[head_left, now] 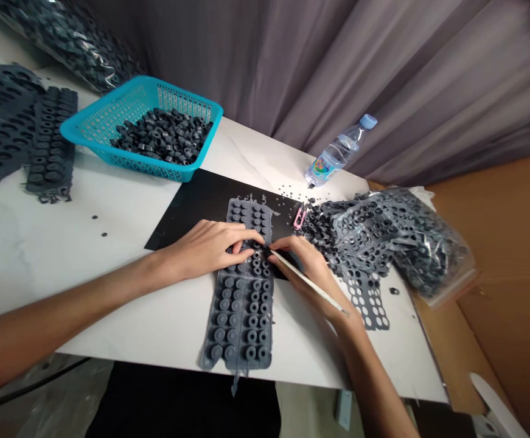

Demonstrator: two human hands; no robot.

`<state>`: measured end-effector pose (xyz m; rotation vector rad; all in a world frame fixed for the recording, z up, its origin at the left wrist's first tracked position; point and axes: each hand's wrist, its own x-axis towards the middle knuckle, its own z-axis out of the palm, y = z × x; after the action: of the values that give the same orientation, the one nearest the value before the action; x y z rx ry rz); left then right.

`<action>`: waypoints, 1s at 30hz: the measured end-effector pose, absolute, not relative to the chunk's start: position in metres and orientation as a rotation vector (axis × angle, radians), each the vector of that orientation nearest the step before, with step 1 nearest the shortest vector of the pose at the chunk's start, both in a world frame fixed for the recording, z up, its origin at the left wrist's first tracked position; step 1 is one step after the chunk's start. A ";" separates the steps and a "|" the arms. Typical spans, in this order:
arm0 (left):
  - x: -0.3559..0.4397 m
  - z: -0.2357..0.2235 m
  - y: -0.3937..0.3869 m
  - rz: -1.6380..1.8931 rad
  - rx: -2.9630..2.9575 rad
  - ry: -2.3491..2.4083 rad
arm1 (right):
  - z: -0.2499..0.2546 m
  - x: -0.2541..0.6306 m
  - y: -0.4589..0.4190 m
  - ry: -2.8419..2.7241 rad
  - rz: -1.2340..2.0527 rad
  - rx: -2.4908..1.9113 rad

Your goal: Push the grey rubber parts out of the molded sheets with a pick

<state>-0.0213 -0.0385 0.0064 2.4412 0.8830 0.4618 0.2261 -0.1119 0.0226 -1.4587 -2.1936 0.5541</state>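
A person's 2 bare hands work over a long, ribbed grey rubber sheet, which lies lengthwise in front of the body, its far part on a black mat and its near part on a white table. The sheet carries 4 columns of small round knobs; near the body, the right 2 columns show open centres and the left 2 look closed.

The left hand rests on the sheet from the left, thumb and forefinger slightly parted close to the work spot; whether they pinch a knob I cannot tell. The right hand is closed around a slim pale tool, held like a pencil, its tip meeting the sheet beside the left fingertips.

Good work here seems to call for pressing the sheet flat close to the tip, steering with small finger movements, and keeping the left fingertips out of the tool's line. The springy rubber could shift if held too far away.

A blue basket of loose grey pieces stands beyond the left hand; pink snips lie beyond the right.
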 end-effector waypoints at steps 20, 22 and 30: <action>-0.021 0.013 -0.039 0.327 2.340 0.977 | 0.002 0.246 -0.104 -1.846 0.205 -1.777; -0.021 0.013 -0.039 0.312 2.341 0.962 | 0.006 0.240 -0.104 -1.844 0.388 -1.636; -0.023 0.011 -0.039 0.307 2.360 0.904 | 0.019 0.228 -0.106 -2.063 0.558 -1.493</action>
<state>-0.0228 -0.0385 0.0115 2.3596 0.9042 0.3070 0.2283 -0.1062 0.0185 -1.4932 -2.0626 0.5576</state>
